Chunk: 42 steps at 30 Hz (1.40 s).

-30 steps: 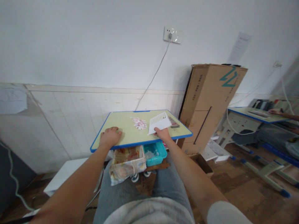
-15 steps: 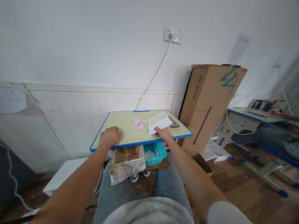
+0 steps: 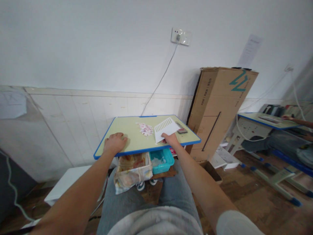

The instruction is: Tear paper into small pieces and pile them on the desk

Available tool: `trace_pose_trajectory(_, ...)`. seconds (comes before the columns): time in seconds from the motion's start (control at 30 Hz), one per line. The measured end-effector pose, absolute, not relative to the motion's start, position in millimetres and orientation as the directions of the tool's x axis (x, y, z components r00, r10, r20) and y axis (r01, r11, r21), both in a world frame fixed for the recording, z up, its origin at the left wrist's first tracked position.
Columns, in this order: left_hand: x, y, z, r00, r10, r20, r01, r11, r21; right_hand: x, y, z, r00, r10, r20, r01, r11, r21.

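My right hand (image 3: 170, 138) grips the lower edge of a white slotted card (image 3: 164, 129), with the thumb on its face. A row of narrow slots runs along the card's upper part, and the card is tilted over the right half of a pale yellow desk (image 3: 132, 124) with a blue rim. My left hand (image 3: 115, 142) lies palm down on the desk's left front part, fingers loosely spread and holding nothing. Between the hands, farther back, is a pile of small pinkish-white paper pieces (image 3: 146, 129). Right of the card lies a dark, pixelated item (image 3: 182, 128) that I cannot make out.
Under the desk's front edge sit a cloth-lined basket (image 3: 133, 174) and a turquoise bin (image 3: 161, 168) with clear plastic bits. A tall cardboard box (image 3: 220, 111) leans against the wall at right. Another person's arm (image 3: 303, 122) rests on a second desk (image 3: 259, 117).
The card has shifted very slightly left in my right hand. My left hand stays in place on the desk.
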<state>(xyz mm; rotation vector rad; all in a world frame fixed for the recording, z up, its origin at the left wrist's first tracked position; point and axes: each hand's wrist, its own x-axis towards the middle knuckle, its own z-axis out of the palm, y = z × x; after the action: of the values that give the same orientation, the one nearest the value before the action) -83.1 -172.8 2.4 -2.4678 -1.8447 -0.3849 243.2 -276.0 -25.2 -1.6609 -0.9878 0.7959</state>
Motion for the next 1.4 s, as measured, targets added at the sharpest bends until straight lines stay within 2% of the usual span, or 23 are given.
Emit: trace_pose_trajectory(1.4, -82.9, -173.3, 4.3, 0.266, 0.942, 0.206, 0.952, -0.291, 0.101, 251.6, -273.0, -34.4, 0.411, 0.909, 0.071, 0.195, -0.012, -0.981)
